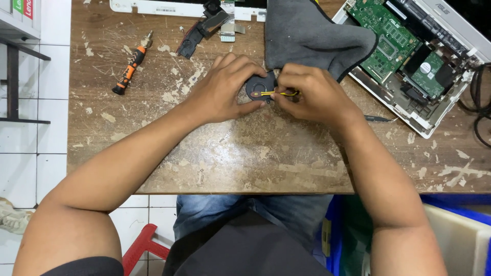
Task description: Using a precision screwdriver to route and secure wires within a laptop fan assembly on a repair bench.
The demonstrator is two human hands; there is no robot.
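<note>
Both forearms are reaching over bench (pixel 230 158); left hand (pixel 225 89) is gripping small black fan (pixel 257 86), right hand (pixel 312 94) is pinching its yellow wire (pixel 279 93) btwn them; grey cloth (pixel 312 36) just beyond.

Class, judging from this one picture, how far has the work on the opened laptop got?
Done: the laptop lies open, its green circuit board bare, and the small black fan is out on the table. In hand: the left hand steadies the fan while the right hand pinches its yellow wires. Left: the fan isn't refitted; the orange screwdriver lies aside.
</note>
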